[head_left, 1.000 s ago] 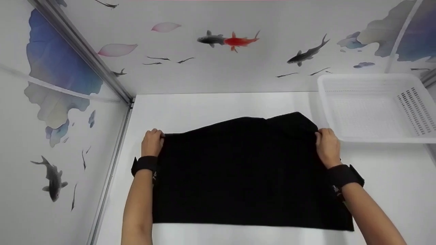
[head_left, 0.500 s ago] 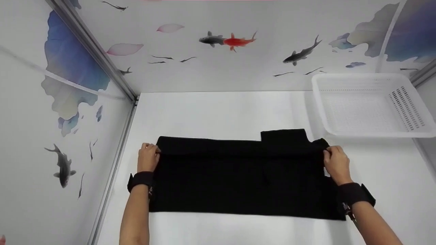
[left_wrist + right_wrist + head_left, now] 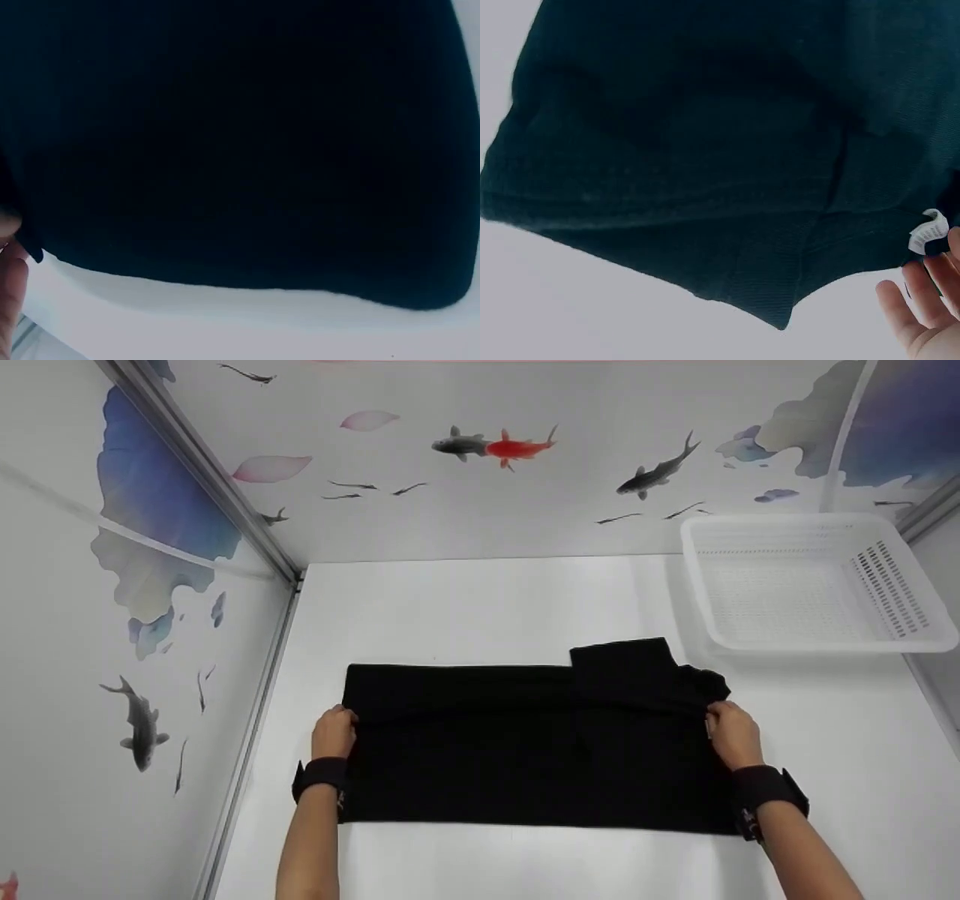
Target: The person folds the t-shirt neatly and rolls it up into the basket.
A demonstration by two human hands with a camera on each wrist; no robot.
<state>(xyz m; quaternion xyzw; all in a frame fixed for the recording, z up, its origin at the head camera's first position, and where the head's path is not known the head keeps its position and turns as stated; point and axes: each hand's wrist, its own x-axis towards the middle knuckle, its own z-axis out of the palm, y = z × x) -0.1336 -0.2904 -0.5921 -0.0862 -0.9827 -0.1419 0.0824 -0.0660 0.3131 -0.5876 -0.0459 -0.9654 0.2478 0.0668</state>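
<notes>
A black garment (image 3: 525, 757) lies on the white table, folded into a wide strip, with a sleeve-like flap (image 3: 622, 664) sticking out past its far edge. My left hand (image 3: 334, 733) pinches the garment's left edge; in the left wrist view only its fingertips (image 3: 10, 292) show at the cloth's corner. On the opposite side my right hand (image 3: 735, 735) pinches the right edge. A small white label (image 3: 928, 231) sits by the right fingers in the right wrist view, where ribbed fabric and a pointed corner of cloth also show.
A white perforated plastic basket (image 3: 810, 643) stands at the back right of the table (image 3: 465, 607). Panels printed with fish and leaves rise behind and at the left, joined by a metal corner post (image 3: 202, 457).
Both hands have come toward me, bringing the garment's far edge over onto its near part. The strip is now narrower, and a sleeve-like flap has come into view at the back.
</notes>
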